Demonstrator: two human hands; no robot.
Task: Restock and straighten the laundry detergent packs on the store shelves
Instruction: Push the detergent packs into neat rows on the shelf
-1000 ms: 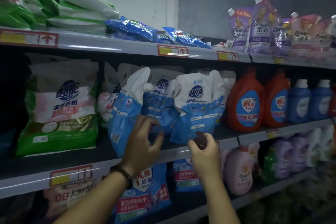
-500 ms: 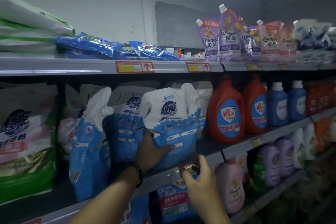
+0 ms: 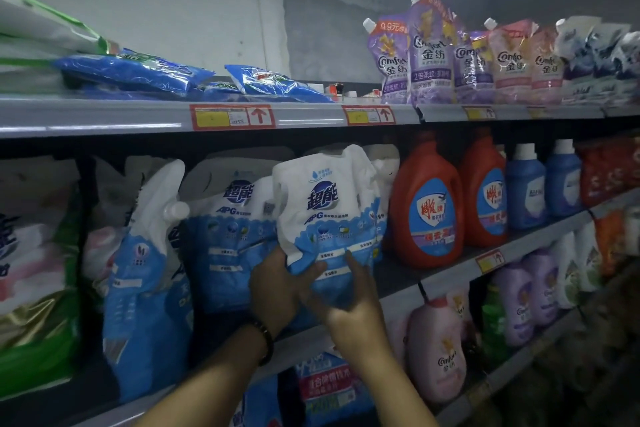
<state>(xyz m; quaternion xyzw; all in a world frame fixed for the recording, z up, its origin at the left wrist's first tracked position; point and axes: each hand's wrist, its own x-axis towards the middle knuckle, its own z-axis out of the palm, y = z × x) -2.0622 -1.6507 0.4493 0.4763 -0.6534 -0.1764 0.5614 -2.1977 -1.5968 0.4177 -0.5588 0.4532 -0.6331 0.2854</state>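
A white and blue detergent pouch (image 3: 327, 215) stands upright at the front of the middle shelf (image 3: 446, 274). My left hand (image 3: 277, 288) grips its lower left edge. My right hand (image 3: 356, 308) holds its bottom from the front, fingers spread up over the blue part. A second pouch of the same kind (image 3: 232, 236) stands just left of it. A third pouch (image 3: 145, 281) leans to the left at the shelf's front, its spout cap showing.
Red detergent bottles (image 3: 429, 208) and blue bottles (image 3: 526, 194) stand to the right on the same shelf. A big green and white bag (image 3: 34, 270) is at the far left. Purple softener pouches (image 3: 426, 52) and flat blue packs (image 3: 138, 71) fill the top shelf. Pink and lilac bottles stand below.
My left hand left the leaning pouch and moved right onto the front pouch. My right hand rose from the shelf edge onto the pouch's bottom. The view shifted to the right.
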